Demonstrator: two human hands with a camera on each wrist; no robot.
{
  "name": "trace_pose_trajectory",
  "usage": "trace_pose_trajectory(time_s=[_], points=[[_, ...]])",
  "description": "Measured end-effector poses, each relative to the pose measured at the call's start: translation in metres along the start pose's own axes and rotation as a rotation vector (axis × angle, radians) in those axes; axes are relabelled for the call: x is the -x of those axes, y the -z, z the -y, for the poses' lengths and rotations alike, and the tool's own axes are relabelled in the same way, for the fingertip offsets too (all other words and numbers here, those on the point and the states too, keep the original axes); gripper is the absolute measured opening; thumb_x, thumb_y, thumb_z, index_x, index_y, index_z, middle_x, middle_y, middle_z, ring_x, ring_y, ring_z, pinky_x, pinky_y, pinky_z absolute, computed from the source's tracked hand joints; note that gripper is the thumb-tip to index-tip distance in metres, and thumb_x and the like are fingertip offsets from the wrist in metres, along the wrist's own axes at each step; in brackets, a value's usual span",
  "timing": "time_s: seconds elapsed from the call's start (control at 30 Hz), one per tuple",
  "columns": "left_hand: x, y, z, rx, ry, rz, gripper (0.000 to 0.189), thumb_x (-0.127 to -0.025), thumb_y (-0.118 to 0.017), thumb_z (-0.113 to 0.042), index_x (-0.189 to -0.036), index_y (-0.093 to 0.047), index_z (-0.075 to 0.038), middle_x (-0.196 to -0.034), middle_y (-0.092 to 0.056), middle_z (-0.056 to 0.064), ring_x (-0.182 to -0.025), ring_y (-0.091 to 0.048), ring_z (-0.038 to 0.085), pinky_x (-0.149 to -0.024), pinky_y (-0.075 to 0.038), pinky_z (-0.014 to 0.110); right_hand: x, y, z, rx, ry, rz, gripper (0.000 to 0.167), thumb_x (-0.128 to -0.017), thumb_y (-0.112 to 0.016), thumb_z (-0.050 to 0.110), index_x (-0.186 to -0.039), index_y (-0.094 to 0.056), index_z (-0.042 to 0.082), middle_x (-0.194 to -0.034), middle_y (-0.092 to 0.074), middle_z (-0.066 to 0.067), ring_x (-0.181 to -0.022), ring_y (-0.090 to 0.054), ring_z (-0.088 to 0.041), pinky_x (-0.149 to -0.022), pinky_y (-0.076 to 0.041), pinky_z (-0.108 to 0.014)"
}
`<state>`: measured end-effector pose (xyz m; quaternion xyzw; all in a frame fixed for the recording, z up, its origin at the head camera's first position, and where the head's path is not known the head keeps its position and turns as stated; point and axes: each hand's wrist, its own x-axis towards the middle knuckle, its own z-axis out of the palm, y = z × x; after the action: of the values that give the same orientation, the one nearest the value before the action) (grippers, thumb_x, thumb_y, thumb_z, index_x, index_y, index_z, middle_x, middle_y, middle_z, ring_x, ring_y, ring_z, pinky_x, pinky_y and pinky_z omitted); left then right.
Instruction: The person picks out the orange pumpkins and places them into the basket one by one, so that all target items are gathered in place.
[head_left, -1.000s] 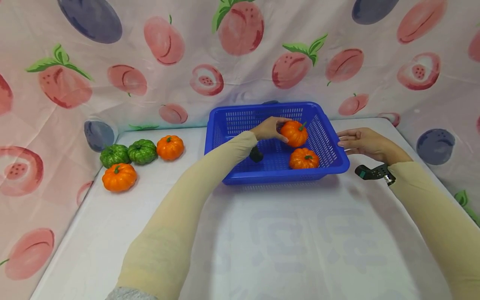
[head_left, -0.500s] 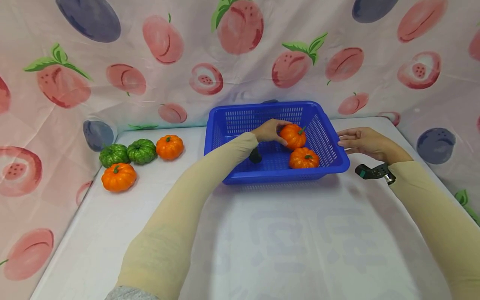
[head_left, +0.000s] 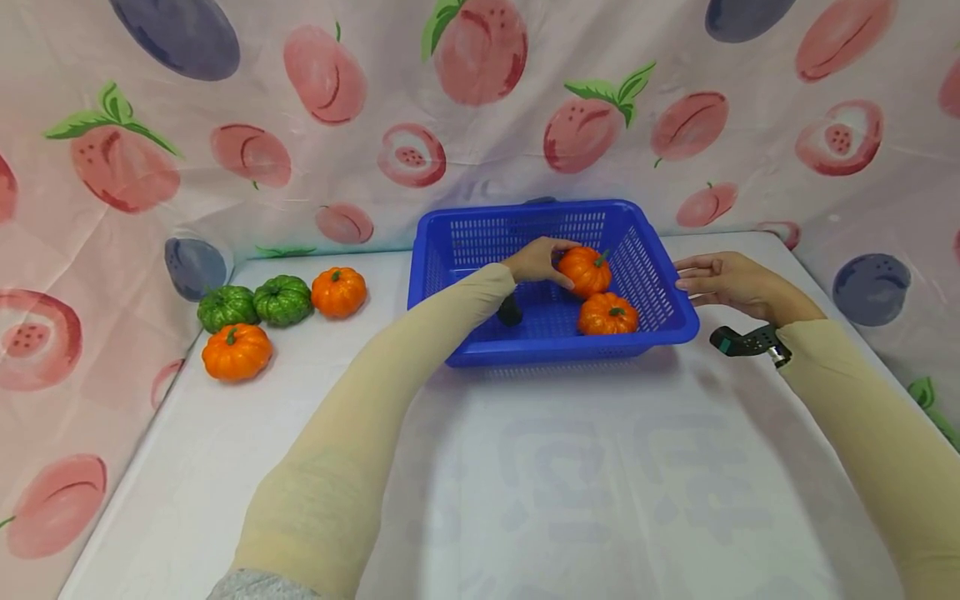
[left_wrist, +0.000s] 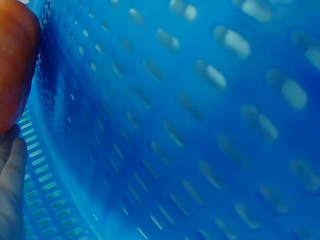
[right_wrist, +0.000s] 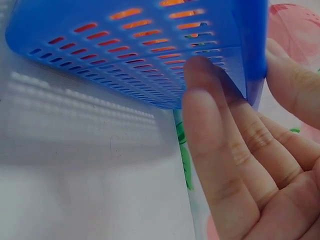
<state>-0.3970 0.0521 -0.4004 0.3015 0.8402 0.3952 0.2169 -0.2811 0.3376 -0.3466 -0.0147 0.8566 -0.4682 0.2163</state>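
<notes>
In the head view, my left hand (head_left: 538, 260) is inside the blue plastic basket (head_left: 540, 354), fingers and thumb gripping a small orange pumpkin (head_left: 586, 272). That pumpkin sits beside a second orange pumpkin (head_left: 608, 315) at the basket's right end. The left wrist view catches only the edge of the held pumpkin (left_wrist: 16, 62) and some fingers (left_wrist: 12, 175) near the basket's slotted wall. At the right rim, my right hand (head_left: 731, 285) touches the basket from outside with fairly straight fingers; the right wrist view shows its thumb (right_wrist: 295, 82) against the rim.
Left of the basket on the white table (head_left: 525, 492) lie two green pumpkins (head_left: 282, 301) and two orange ones (head_left: 237, 352). A peach-printed cloth (head_left: 480, 150) hangs close behind the basket. Black wrist-camera mounts show at my right wrist (head_left: 750, 342) and left wrist (head_left: 510, 311).
The held pumpkin has come down slightly toward the second orange pumpkin, with my left hand still around it. My right hand has stayed at the basket's rim.
</notes>
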Motion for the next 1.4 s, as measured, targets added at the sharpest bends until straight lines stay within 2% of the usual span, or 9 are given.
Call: trace_pose_trajectory(time_s=[0.17, 0.43, 0.67, 0.9, 1.1, 1.4], points=[[-0.0013, -0.0013, 0.0023, 0.015, 0.014, -0.012, 0.073, -0.077, -0.077, -0.011, -0.142, -0.042, -0.008, -0.143, -0.047, 0.011, -0.125, -0.05, 0.024, -0.105, -0.045, 0.031, -0.0004, 0.0, -0.0009, -0.009, 0.0, 0.0, 0.071, -0.092, -0.059, 0.03, -0.145, -0.027, -0.006, -0.1, -0.066, 0.021, -0.087, -0.065, 0.002, -0.083, -0.057, -0.024], [-0.0012, -0.0027, 0.0048, 0.027, 0.012, -0.013, 0.075, -0.077, -0.077, -0.01, -0.142, -0.041, -0.008, -0.143, -0.046, 0.011, -0.125, -0.051, 0.024, -0.104, -0.045, 0.03, -0.0008, -0.0001, -0.0013, -0.009, 0.002, -0.003, 0.071, -0.093, -0.059, 0.029, -0.144, -0.026, -0.006, -0.097, -0.065, 0.024, -0.086, -0.065, 0.003, -0.086, -0.056, -0.027], [-0.0001, -0.0031, 0.0066, 0.002, 0.015, -0.02, 0.075, -0.076, -0.078, -0.011, -0.142, -0.042, -0.009, -0.145, -0.045, 0.01, -0.128, -0.047, 0.023, -0.107, -0.041, 0.03, -0.0011, 0.0, -0.0007, 0.001, -0.002, -0.009, 0.072, -0.092, -0.059, 0.031, -0.145, -0.027, -0.005, -0.101, -0.066, 0.022, -0.087, -0.065, 0.003, -0.085, -0.056, -0.025], [0.001, -0.0046, 0.0071, 0.021, 0.015, -0.013, 0.075, -0.076, -0.077, -0.008, -0.142, -0.041, -0.007, -0.146, -0.043, 0.012, -0.13, -0.046, 0.026, -0.108, -0.041, 0.032, -0.0018, 0.0003, -0.0013, -0.011, -0.005, -0.009, 0.071, -0.092, -0.059, 0.03, -0.145, -0.027, -0.005, -0.098, -0.065, 0.024, -0.087, -0.065, 0.003, -0.084, -0.056, -0.023], [0.0025, -0.006, 0.0048, 0.001, 0.027, -0.025, 0.074, -0.077, -0.077, -0.01, -0.142, -0.042, -0.007, -0.146, -0.043, 0.011, -0.131, -0.045, 0.024, -0.108, -0.041, 0.03, -0.0017, -0.0002, -0.0013, -0.002, -0.006, -0.009, 0.071, -0.092, -0.059, 0.031, -0.145, -0.027, -0.004, -0.101, -0.065, 0.023, -0.087, -0.064, 0.003, -0.086, -0.056, -0.025], [0.0012, -0.0083, 0.0078, 0.069, 0.034, -0.02, 0.075, -0.077, -0.077, -0.007, -0.143, -0.04, -0.006, -0.146, -0.043, 0.012, -0.132, -0.044, 0.025, -0.107, -0.042, 0.031, -0.0009, -0.0008, -0.0004, -0.002, -0.012, -0.012, 0.071, -0.092, -0.06, 0.031, -0.145, -0.027, -0.004, -0.1, -0.066, 0.022, -0.087, -0.065, 0.003, -0.085, -0.056, -0.025]])
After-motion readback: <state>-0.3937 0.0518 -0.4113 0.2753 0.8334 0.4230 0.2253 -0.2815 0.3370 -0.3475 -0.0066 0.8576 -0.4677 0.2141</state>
